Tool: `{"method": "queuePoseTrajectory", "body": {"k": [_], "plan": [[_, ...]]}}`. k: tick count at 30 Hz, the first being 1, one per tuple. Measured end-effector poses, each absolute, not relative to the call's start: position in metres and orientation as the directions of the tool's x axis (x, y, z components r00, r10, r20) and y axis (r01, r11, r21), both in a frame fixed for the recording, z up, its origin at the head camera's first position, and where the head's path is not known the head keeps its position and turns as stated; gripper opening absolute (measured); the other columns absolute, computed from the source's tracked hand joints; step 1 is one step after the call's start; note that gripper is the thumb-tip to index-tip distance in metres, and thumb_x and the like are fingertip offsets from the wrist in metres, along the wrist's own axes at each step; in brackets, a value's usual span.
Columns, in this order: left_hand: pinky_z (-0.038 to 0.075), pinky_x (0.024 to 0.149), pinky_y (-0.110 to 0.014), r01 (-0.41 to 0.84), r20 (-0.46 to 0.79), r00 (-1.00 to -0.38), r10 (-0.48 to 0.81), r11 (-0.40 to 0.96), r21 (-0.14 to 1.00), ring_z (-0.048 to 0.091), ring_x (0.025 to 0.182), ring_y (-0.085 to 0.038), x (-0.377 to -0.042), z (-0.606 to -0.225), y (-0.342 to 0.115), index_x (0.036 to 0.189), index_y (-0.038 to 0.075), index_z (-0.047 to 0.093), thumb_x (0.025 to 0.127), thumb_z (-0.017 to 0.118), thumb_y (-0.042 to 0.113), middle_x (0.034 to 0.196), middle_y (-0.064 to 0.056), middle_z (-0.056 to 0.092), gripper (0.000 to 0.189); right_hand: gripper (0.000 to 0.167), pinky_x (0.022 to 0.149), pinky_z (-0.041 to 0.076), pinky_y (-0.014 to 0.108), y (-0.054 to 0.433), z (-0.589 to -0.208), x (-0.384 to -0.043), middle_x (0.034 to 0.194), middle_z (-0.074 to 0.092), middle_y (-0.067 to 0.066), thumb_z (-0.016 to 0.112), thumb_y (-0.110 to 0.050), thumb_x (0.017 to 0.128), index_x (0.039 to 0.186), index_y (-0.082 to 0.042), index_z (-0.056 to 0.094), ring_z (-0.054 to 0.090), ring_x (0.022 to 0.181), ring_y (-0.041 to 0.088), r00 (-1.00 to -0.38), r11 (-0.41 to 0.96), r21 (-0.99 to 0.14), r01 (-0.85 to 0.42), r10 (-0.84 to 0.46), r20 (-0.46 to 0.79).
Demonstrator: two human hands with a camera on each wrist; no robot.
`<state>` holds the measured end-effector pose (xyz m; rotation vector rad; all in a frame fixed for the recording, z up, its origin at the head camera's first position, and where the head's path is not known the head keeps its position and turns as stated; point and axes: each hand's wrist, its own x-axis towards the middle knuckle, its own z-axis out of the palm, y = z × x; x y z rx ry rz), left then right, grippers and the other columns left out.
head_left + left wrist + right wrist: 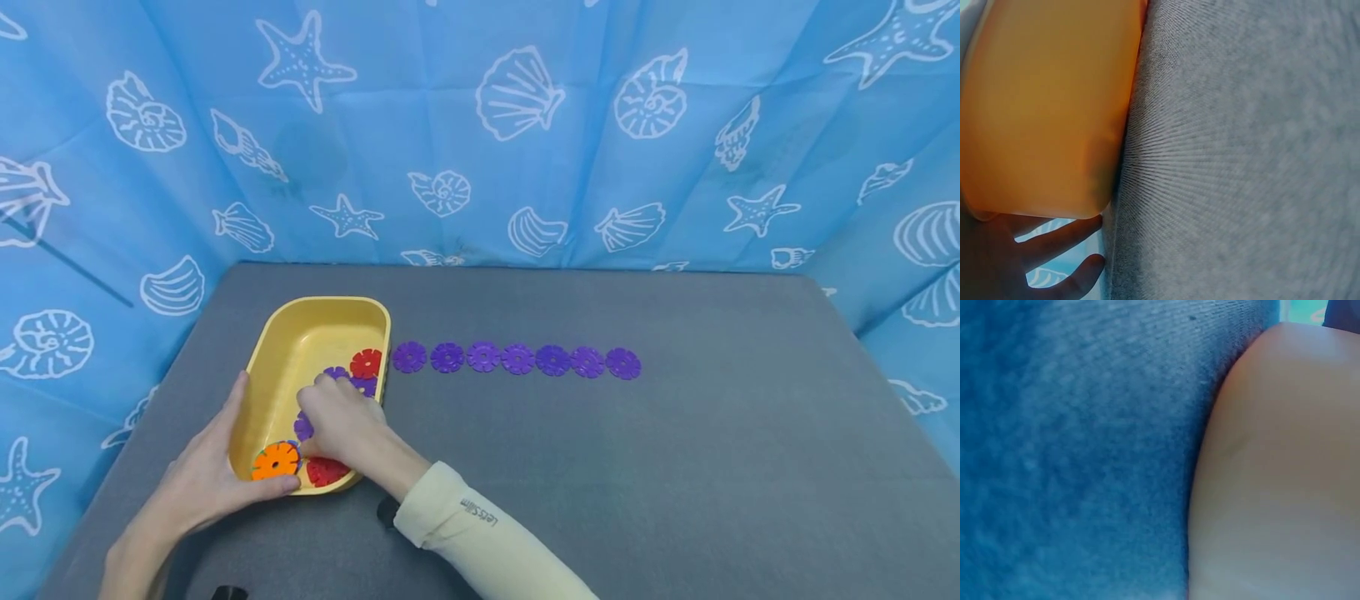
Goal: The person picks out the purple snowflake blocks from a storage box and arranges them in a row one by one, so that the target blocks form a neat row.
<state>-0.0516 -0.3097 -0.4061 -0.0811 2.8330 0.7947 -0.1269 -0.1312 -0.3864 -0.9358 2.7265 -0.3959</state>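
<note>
A yellow plastic bin (300,350) stands at the left of the table. My left hand (202,471) rests against its near left corner, thumb along the near rim and fingers along the outer side. In the left wrist view the fingers (1063,240) look extended beside the bin wall (1054,106). My right hand (341,421) reaches into the bin with its fingers bent down among purple notched discs (303,427); the fingertips are hidden. An orange disc (276,461) lies near the left thumb. Red discs (366,363) lie at the bin's right side.
A row of several purple notched discs (518,359) extends rightward from the bin across the grey table (675,467). Blue shell-patterned cloth (450,125) hangs behind and at both sides. In the right wrist view, the bin's outer wall (1279,475) stands against the table surface.
</note>
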Motion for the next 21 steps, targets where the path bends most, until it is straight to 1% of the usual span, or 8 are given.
{"method": "queuePoseTrajectory", "body": {"k": [5,8,13,17,21], "plan": [[0.051,0.09,-0.071,-0.107,-0.209,-0.978,0.001,0.855,0.508,0.046,0.123,-0.049,-0.052,-0.407,-0.31,0.163,0.016,-0.018,0.078,0.08,0.059,0.16,-0.034,0.027,0.137,0.048,0.069,0.048,0.008,-0.126,-0.385,-0.13,0.105,0.064,-0.011,0.086,-0.045,0.08,0.121,-0.025,0.072,0.051,0.085,-0.001,-0.726,0.663,-0.449,-0.6,-0.687,-0.044],[0.051,0.09,-0.071,-0.102,-0.204,-0.979,0.005,0.853,0.512,0.047,0.123,-0.049,-0.053,-0.407,-0.31,0.163,0.017,-0.018,0.078,0.08,0.059,0.159,-0.035,0.027,0.136,0.049,0.067,0.044,0.005,-0.121,-0.385,-0.131,0.109,0.064,-0.01,0.085,-0.042,0.081,0.124,-0.025,0.071,0.051,0.087,-0.002,-0.707,0.606,-0.507,-0.613,-0.707,0.01],[0.051,0.09,-0.071,-0.089,-0.188,-0.982,0.01,0.854,0.513,0.048,0.123,-0.048,-0.053,-0.406,-0.309,0.163,0.017,-0.017,0.078,0.081,0.057,0.159,-0.035,0.029,0.136,0.048,0.072,0.042,0.002,-0.114,-0.384,-0.135,0.11,0.063,-0.009,0.084,-0.037,0.082,0.126,-0.021,0.071,0.05,0.09,-0.002,-0.682,0.523,-0.587,-0.618,-0.728,0.069],[0.049,0.092,-0.073,-0.081,-0.176,-0.984,0.013,0.853,0.516,0.048,0.125,-0.049,-0.053,-0.406,-0.309,0.163,0.017,-0.017,0.077,0.083,0.056,0.16,-0.035,0.028,0.138,0.049,0.076,0.043,0.001,-0.103,-0.379,-0.142,0.111,0.063,-0.006,0.085,-0.032,0.081,0.126,-0.018,0.071,0.051,0.092,-0.001,-0.687,0.475,-0.651,-0.592,-0.719,0.099],[0.047,0.093,-0.075,-0.081,-0.168,-0.986,0.007,0.855,0.513,0.047,0.126,-0.051,-0.051,-0.407,-0.31,0.163,0.018,-0.017,0.075,0.084,0.057,0.162,-0.035,0.026,0.14,0.051,0.076,0.045,0.003,-0.086,-0.371,-0.15,0.11,0.062,-0.003,0.087,-0.028,0.079,0.125,-0.016,0.071,0.053,0.092,0.002,-0.717,0.457,-0.687,-0.564,-0.684,0.134]]}}
